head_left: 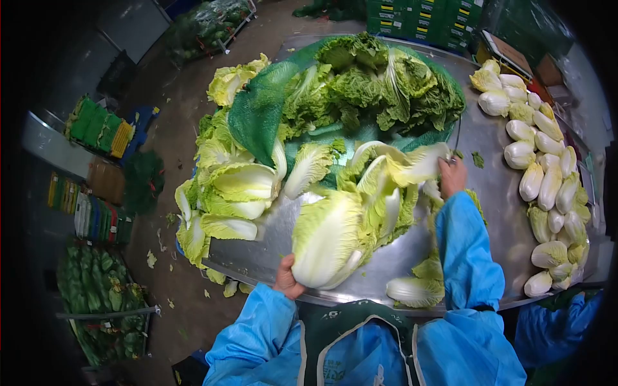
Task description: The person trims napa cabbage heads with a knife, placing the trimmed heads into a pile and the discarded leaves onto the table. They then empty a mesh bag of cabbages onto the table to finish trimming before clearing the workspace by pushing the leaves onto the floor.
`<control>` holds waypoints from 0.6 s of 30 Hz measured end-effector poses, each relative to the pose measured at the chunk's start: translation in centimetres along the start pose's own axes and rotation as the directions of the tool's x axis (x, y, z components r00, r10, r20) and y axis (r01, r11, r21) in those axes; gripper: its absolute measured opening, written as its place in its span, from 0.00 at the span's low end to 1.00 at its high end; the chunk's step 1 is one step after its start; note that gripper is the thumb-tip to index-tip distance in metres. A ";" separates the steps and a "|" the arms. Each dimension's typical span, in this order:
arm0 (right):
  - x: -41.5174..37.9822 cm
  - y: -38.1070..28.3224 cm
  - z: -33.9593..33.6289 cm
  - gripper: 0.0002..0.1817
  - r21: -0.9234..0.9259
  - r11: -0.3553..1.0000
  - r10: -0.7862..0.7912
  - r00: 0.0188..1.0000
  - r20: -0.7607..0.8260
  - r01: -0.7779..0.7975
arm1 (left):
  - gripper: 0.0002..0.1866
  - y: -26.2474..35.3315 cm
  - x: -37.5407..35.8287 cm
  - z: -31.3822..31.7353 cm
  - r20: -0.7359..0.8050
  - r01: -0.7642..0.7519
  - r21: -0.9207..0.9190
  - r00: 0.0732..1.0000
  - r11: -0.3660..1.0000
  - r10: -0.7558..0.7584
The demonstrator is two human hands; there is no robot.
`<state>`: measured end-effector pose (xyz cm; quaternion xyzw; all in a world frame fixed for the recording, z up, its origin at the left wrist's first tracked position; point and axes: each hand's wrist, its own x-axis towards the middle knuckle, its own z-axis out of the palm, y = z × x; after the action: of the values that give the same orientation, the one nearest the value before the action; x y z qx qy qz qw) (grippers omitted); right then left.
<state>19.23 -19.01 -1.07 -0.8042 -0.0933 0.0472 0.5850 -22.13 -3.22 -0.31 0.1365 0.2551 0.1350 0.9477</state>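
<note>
A large napa cabbage [327,241] lies tilted on the metal table near its front edge. My left hand [288,278] grips its base from the left, with the fingers partly hidden underneath. At the right, my right hand [452,175] is closed at the end of a pale cabbage leaf [421,163]. A small dark item shows by those fingers, too small to name. Between the hands are loose outer leaves [389,206]. Behind them, a green mesh bag [257,119] lies spread open with leafy cabbages [386,80] in it.
Trimmed cabbages [541,183] line the table's [486,212] right side. Untrimmed leaves [235,183] are heaped at its left edge. Green crates [421,22] stand behind; a loaded vegetable cart [103,302] is at the left. Another person's blue sleeve [560,325] shows at lower right.
</note>
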 end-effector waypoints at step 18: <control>-17.4 -9.3 9.5 0.20 0.222 0.965 -0.246 0.789 0.563 0.142 | 0.52 -1.6 4.0 5.4 0.148 -0.529 0.717 0.751 0.453 0.643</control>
<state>-0.47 -11.00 4.20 -0.6842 -0.3468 0.2397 0.5952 -15.65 -4.41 1.89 0.5663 0.2915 0.3513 0.6862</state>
